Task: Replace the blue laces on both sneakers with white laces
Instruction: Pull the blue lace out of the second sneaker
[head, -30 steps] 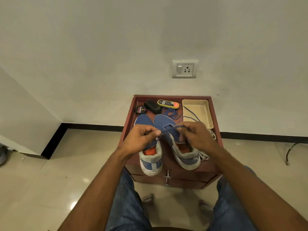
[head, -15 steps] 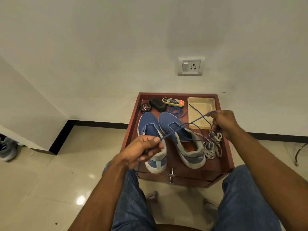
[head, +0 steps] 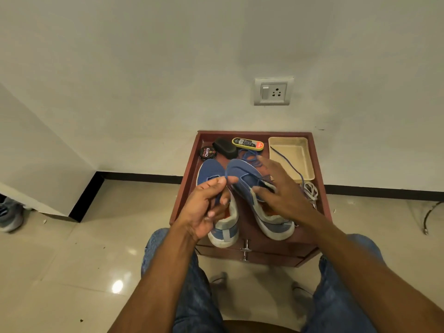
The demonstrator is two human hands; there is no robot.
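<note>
Two sneakers lie side by side on the cabinet top (head: 242, 213), the left sneaker (head: 223, 227) beside the right sneaker (head: 269, 212). Behind them, left to right: a polish tin (head: 207, 153), a brush (head: 225, 148), a tube (head: 247, 143), a tray (head: 292, 157). Coiled laces (head: 310, 190) lie right of the right sneaker. A wall socket (head: 273, 91) sits above.

Seated person with bare forearms, no sleeves visible behind the left hand (head: 206, 207) or right hand (head: 283, 193), and faded blue denim jeans (head: 192, 296) covering both legs.
</note>
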